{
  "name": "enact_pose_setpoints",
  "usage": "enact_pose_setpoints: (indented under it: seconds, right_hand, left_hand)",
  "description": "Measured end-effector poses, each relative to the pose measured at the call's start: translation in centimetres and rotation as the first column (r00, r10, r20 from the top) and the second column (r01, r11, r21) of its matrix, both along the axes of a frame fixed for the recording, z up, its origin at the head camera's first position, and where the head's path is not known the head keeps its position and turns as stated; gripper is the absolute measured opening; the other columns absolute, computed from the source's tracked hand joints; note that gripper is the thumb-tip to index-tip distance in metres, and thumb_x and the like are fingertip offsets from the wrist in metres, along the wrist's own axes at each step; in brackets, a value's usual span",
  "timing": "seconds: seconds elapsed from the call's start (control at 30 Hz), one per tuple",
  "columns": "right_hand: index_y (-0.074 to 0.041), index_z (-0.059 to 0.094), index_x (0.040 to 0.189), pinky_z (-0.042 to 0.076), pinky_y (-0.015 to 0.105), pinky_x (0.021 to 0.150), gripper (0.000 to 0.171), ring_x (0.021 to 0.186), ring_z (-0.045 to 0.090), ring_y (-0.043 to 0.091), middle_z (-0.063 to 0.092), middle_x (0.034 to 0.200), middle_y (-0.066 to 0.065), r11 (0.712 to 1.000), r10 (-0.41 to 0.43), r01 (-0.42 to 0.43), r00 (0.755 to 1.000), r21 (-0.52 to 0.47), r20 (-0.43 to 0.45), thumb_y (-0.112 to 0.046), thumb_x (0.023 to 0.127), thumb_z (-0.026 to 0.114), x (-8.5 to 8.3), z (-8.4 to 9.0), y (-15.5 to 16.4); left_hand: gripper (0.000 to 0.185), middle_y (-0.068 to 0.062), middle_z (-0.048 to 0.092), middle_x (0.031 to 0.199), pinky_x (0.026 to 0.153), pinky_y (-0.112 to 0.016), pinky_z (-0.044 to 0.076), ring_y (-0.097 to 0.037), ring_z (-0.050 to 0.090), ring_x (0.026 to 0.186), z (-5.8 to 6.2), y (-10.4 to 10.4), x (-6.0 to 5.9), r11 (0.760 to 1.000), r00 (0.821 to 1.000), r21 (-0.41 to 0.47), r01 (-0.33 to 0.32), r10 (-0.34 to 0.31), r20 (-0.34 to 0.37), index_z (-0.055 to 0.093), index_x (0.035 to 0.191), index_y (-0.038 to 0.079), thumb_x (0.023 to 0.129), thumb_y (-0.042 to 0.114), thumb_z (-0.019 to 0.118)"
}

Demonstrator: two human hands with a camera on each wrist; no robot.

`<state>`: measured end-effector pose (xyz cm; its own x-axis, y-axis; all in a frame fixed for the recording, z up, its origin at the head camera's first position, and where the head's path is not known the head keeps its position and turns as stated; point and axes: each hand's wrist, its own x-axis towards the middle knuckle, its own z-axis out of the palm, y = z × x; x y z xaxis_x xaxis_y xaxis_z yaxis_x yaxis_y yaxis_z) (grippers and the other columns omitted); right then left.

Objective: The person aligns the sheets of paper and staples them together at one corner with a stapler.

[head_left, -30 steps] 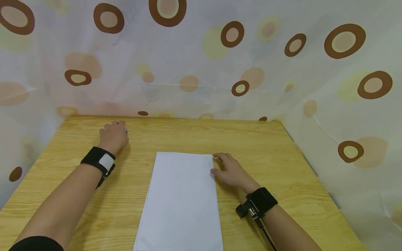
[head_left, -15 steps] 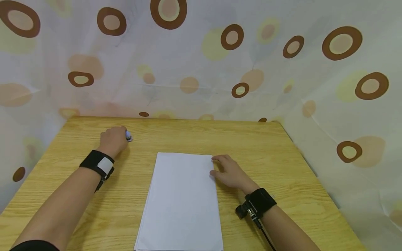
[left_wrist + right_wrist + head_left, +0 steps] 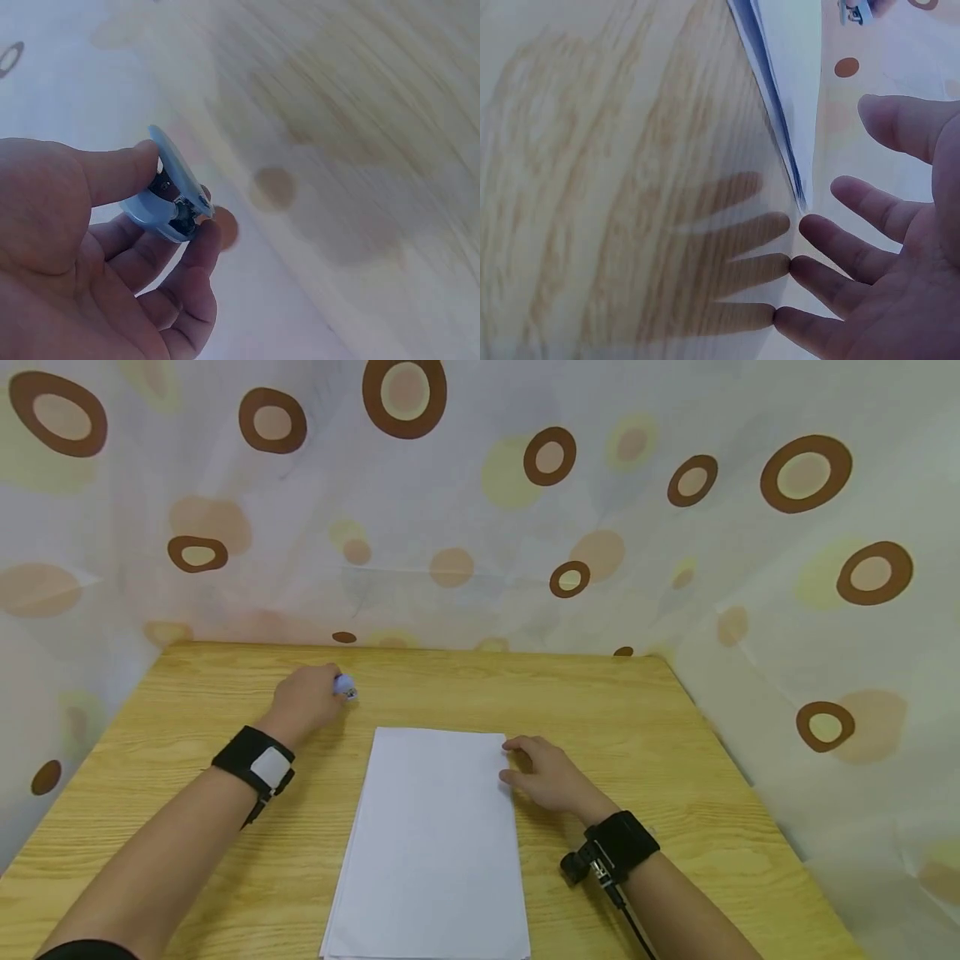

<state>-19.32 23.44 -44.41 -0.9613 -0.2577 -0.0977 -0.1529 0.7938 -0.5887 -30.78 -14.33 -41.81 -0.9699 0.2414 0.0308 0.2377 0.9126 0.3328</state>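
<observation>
In the left wrist view my left hand [image 3: 112, 232] pinches a small light-blue stapler [image 3: 169, 191], thumb on its curved top and fingers beneath. Metal parts show at the stapler's front end. The head view has this left hand [image 3: 307, 702] over the table's back left part, the stapler [image 3: 346, 687] poking out at its right. A stack of white paper [image 3: 431, 843] lies in the middle of the table. At the stack's upper right edge, my right hand [image 3: 546, 775] rests with fingers spread. Its fingertips [image 3: 814, 225] are by the paper's corner and the table in the right wrist view.
The wooden table [image 3: 660, 735] ends at a patterned cloth wall [image 3: 450, 527], which also rises along both sides. Black bands with small cameras sit on both wrists, and a cable [image 3: 633, 922] runs back from the right one.
My left hand has moved right towards the paper stack with the stapler, which shows more than before. The right hand stays at the paper's edge. The head view has tilted slightly.
</observation>
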Motion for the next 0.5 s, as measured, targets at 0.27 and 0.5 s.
enact_pose_setpoints:
  seconds: [0.27,0.5]
  right_hand:
    - [-0.010,0.060,0.143,0.044,0.056,0.114,0.044,0.139,0.055,0.033,0.065,0.141,0.009,0.996,-0.047,0.043,0.998,-0.081,-0.046,-0.030,0.103,0.065,0.3,0.6,-0.2]
    - [-0.016,0.054,0.147,0.050,0.053,0.105,0.047,0.125,0.066,0.026,0.072,0.127,0.006,0.984,-0.028,0.005,0.991,-0.178,-0.129,-0.029,0.103,0.065,0.3,2.3,-1.4]
  left_hand:
    - [0.034,-0.021,0.073,0.118,0.086,-0.050,0.059,-0.032,0.070,0.099,1.0,4.0,1.9,0.993,0.994,0.062,0.100,-0.097,-0.048,0.065,0.127,-0.002,0.102,0.021,0.067]
    - [0.035,-0.015,0.075,0.114,0.083,-0.044,0.061,-0.027,0.071,0.096,1.9,8.4,4.1,0.980,0.983,0.088,0.177,-0.172,-0.068,0.068,0.125,0.003,0.100,0.027,0.071]
